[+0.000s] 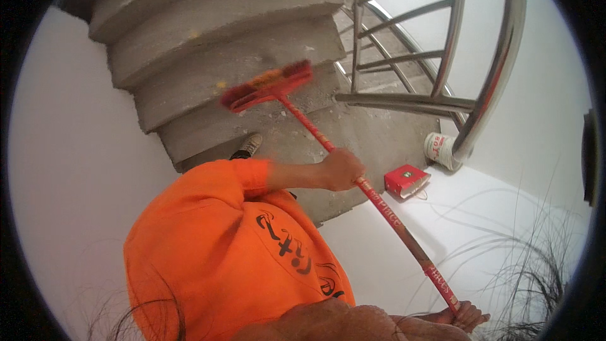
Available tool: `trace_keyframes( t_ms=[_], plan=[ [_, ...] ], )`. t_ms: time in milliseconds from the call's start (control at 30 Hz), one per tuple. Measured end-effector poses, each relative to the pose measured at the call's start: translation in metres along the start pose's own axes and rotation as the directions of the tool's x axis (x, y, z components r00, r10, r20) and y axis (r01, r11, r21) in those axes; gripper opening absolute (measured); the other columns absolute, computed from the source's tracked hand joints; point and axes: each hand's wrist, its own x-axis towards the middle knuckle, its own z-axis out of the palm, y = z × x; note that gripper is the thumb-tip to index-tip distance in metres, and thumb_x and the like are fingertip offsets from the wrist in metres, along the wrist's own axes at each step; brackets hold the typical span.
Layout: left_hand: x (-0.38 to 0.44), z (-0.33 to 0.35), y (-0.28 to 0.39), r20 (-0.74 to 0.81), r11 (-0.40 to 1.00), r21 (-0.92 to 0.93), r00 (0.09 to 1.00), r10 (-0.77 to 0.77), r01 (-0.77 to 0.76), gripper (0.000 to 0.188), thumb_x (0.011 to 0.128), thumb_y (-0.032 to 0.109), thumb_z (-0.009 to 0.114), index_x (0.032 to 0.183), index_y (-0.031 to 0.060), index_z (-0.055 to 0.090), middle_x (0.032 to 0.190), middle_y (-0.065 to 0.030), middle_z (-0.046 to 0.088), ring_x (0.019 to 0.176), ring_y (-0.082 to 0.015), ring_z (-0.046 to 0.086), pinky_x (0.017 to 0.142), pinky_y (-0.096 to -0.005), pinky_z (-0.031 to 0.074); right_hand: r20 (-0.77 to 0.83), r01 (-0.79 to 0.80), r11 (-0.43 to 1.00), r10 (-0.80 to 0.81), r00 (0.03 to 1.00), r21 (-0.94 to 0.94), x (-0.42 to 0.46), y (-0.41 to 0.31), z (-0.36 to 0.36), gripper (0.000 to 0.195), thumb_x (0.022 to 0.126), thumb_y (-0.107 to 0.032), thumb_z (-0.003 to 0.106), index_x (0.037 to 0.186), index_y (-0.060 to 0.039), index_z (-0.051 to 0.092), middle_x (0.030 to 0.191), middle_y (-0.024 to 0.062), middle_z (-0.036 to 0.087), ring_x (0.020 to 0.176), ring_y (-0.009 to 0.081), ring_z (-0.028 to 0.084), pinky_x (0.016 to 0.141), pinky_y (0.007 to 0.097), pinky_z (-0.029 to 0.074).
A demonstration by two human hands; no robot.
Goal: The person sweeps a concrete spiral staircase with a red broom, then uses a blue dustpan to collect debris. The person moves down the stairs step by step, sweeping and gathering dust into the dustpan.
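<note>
My left hand (pixel 343 169) is closed around the middle of a red broom handle (pixel 390 220). Near the lower right, my right hand (pixel 468 316) grips the handle's end. The broom head (pixel 267 86), with red and yellowish bristles, is slightly blurred over the grey concrete stairs (pixel 227 47); whether it touches a step cannot be told. Small debris and dust (pixel 279 121) lie on the step beside and below the broom head. My orange sleeve and shirt (pixel 213 241) fill the lower left, and one shoe (pixel 252 143) shows on the stairs.
A metal railing (pixel 402 99) curves along the right side of the stairs. Near its foot stand a white bucket (pixel 438 148) with writing and a red box or bag (pixel 406 180). White walls (pixel 61 161) border the staircase; several steps lie in the upper left.
</note>
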Motion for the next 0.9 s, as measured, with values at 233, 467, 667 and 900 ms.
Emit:
trace_keyframes(
  t_ms=[233, 467, 667, 900],
  plan=[
    [-0.170, -0.090, -0.073, -0.232, 0.869, 0.338, 0.927, -0.294, 0.360, 0.013, 0.069, 0.020, 0.062, 0.062, 0.0128, 0.055, 0.059, -0.0086, 0.054, 0.060, -0.0302, 0.057, 0.054, -0.0445, 0.041, -0.153, -0.257, 0.855, 0.357, 0.921, 0.450, -0.023, 0.177, 0.052, 0.024, 0.095, -0.010, 0.045, 0.117, -0.0006, 0.042, 0.061, -0.0046, 0.031, 0.048, 0.0052, 0.028, 0.044, 0.0243, 0.028],
    [-0.197, -0.114, -0.135, -0.618, 0.766, 0.189, 0.680, -0.394, 0.615, 0.011, 0.068, 0.016, 0.061, 0.065, 0.0085, 0.054, 0.063, -0.0104, 0.055, 0.067, -0.0333, 0.057, 0.059, -0.0460, 0.042, 0.228, -0.361, 0.828, 0.288, 0.930, 0.428, 0.001, 0.225, 0.163, 0.015, 0.095, -0.001, 0.038, 0.098, -0.0049, 0.053, 0.054, -0.0049, 0.027, 0.046, 0.0050, 0.026, 0.050, 0.0223, 0.031],
    [-0.115, -0.087, -0.157, -0.250, 0.868, 0.277, 0.903, -0.350, 0.413, 0.011, 0.071, 0.018, 0.061, 0.072, 0.0085, 0.058, 0.076, -0.0118, 0.061, 0.077, -0.0357, 0.060, 0.066, -0.0504, 0.044, 0.019, -0.230, 0.887, 0.243, 0.970, 0.401, 0.009, 0.191, 0.130, 0.007, 0.092, 0.000, 0.045, 0.090, -0.0062, 0.046, 0.055, -0.0044, 0.024, 0.050, 0.0072, 0.026, 0.054, 0.0256, 0.030],
    [0.020, -0.045, -0.131, 0.048, 0.952, 0.263, 0.983, -0.176, 0.157, 0.011, 0.067, 0.018, 0.063, 0.068, 0.0083, 0.061, 0.078, -0.0141, 0.063, 0.081, -0.0360, 0.061, 0.068, -0.0497, 0.046, -0.302, -0.076, 0.996, 0.089, 0.949, 0.055, -0.040, 0.139, 0.078, 0.009, 0.091, 0.000, 0.046, 0.085, -0.0061, 0.044, 0.054, -0.0036, 0.022, 0.050, 0.0075, 0.024, 0.052, 0.0250, 0.028]
  ],
)
